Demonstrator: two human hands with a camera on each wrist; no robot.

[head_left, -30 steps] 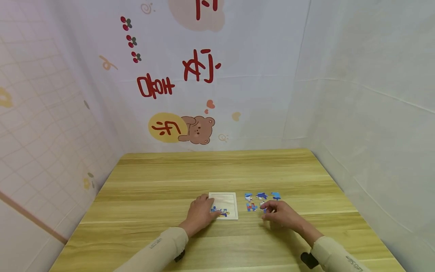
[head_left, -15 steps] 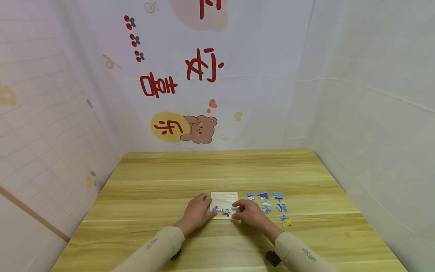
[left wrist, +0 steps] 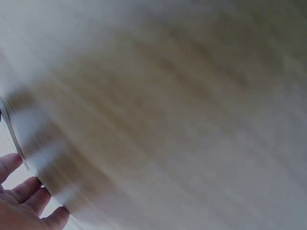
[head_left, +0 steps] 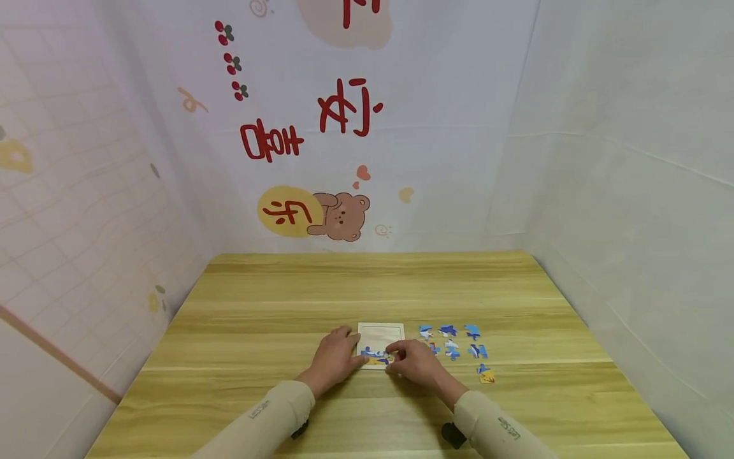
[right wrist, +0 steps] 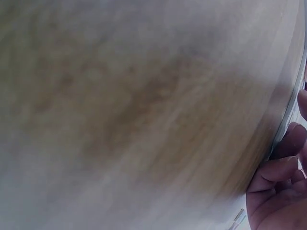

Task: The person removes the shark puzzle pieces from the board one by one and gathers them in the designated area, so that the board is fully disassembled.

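A white square puzzle tray [head_left: 381, 324] lies on the table, with joined blue and yellow jigsaw pieces [head_left: 375, 359] along its near side. My left hand [head_left: 334, 354] rests against the tray's left edge, its thumb over the lower left corner. Slightly spread fingertips [left wrist: 29, 188] line that edge in the left wrist view. Over the tray's lower right corner, my right hand [head_left: 417, 363] pinches a jigsaw piece [head_left: 392, 358], mostly hidden by thumb and forefinger. The right wrist view shows curled fingers [right wrist: 278, 172] at its right side.
Right of the tray, several loose jigsaw pieces lie in rough rows, among them a dark blue one [head_left: 448, 330] and a yellow and blue one [head_left: 485, 374]. White printed cloth [head_left: 459, 191] hangs behind the wooden table [head_left: 258, 306] and at both sides.
My right hand has moved left from the loose pieces to the tray's lower right corner, carrying a jigsaw piece. The left hand has stayed at the tray's left edge.
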